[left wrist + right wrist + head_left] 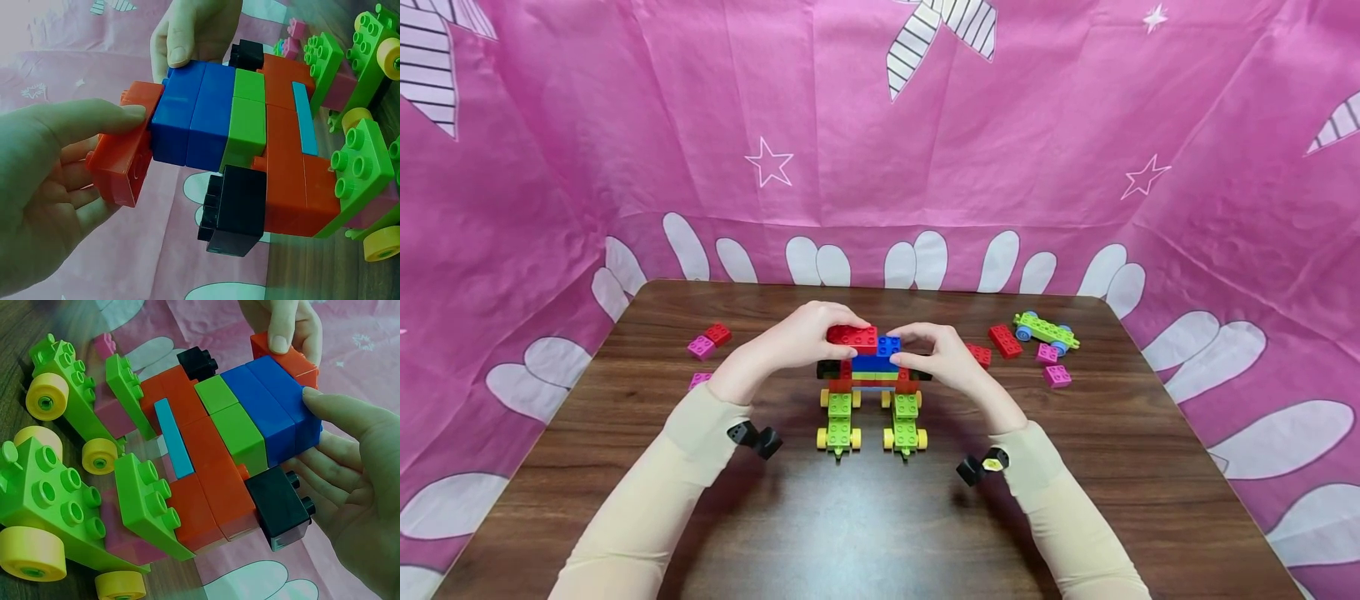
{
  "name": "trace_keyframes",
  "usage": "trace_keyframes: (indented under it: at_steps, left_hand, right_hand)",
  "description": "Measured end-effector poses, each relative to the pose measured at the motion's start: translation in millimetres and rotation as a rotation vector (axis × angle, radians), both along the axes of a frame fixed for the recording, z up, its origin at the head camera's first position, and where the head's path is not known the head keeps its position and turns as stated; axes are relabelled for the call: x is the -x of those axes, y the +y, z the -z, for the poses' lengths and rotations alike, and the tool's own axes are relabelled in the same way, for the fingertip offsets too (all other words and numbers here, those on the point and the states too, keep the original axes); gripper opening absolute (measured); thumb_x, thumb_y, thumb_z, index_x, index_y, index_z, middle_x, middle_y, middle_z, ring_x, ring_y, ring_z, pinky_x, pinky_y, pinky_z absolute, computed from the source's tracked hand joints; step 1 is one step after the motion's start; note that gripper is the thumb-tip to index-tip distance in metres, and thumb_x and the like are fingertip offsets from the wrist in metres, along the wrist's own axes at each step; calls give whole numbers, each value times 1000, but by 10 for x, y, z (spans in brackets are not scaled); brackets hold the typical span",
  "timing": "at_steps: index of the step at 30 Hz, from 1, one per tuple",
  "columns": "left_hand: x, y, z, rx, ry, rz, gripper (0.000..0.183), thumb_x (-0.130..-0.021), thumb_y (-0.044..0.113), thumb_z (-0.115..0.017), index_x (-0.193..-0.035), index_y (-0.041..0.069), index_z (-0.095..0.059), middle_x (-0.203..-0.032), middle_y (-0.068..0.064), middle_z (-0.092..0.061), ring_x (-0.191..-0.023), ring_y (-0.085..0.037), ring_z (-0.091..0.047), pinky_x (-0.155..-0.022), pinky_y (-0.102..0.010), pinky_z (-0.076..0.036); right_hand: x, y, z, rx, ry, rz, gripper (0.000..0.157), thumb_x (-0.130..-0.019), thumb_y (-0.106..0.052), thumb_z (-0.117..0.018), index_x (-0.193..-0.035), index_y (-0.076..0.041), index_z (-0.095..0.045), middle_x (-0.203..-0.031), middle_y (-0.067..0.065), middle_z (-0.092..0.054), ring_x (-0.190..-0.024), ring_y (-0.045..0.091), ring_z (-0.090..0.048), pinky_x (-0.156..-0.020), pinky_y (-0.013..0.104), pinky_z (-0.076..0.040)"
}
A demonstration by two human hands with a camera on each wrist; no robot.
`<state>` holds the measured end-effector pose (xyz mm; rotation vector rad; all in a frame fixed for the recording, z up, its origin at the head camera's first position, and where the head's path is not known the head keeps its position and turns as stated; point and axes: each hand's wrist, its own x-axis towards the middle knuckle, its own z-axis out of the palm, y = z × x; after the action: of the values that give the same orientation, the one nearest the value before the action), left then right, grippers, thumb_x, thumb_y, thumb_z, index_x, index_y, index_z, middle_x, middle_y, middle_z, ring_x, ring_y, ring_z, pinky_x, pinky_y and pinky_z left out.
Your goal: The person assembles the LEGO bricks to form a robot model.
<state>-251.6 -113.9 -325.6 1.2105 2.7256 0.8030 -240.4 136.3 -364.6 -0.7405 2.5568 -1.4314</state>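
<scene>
A red brick (134, 150) is gripped between the thumb and fingers of my left hand (808, 337). It sits tilted against the top of two stacked blue bricks (194, 119), over their left part. My right hand (936, 354) holds the right side of those blue bricks, thumb in front and fingers behind. Below them come green bricks (234, 425), then red bricks (206, 462) with a light blue piece (174, 437). A black brick (237, 209) juts out at each side. Two green wheeled bases (839, 429) with yellow wheels carry the figure.
To the right lie red bricks (1004, 341), magenta bricks (1057, 377) and a green wheeled base (1047, 327) with blue wheels. On the left are a red brick (718, 334) and magenta bricks (702, 347). A pink curtain (850, 167) hangs behind the wooden table (865, 533).
</scene>
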Motion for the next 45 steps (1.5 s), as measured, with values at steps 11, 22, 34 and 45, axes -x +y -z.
trace_keyframes:
  at_steps: [11, 22, 34, 45]
  left_hand:
    - [-3, 20, -30, 14, -30, -10, 38, -86, 18, -73, -122, 8, -67, -113, -8, -68, -97, -21, -60, -84, -36, -52]
    - [-38, 25, -7, 28, -8, -42, 39, -86, 19, -72, -124, 9, -66, -118, -10, -66, -106, -25, -59, -90, -41, -49]
    - [-64, 6, 52, -11, 7, -60, 41, -87, 21, -72, -125, 9, -65, -120, -10, -65, -109, -26, -58, -89, -41, -50]
    - [-48, 9, 38, 18, 11, -60, 40, -86, 20, -72, -124, 10, -65, -118, -9, -66, -105, -24, -58, -87, -41, -50]
  right_hand:
    - [40, 30, 76, 28, 13, -9, 33, -87, -17, -71, -119, -7, -67, -111, 11, -69, -103, 24, -62, -87, 39, -53]
    - [88, 45, 164, 41, 26, -3, 33, -86, -21, -74, -116, -10, -68, -108, 8, -70, -100, 21, -64, -87, 39, -53]
    - [87, 31, 134, 39, 1, 0, 37, -86, -12, -72, -121, -4, -65, -113, 14, -69, -102, 26, -64, -86, 39, -54]
    - [101, 48, 135, 35, 14, -17, 35, -86, -21, -74, -118, -10, -67, -110, 8, -70, -101, 21, -65, -88, 39, -53]
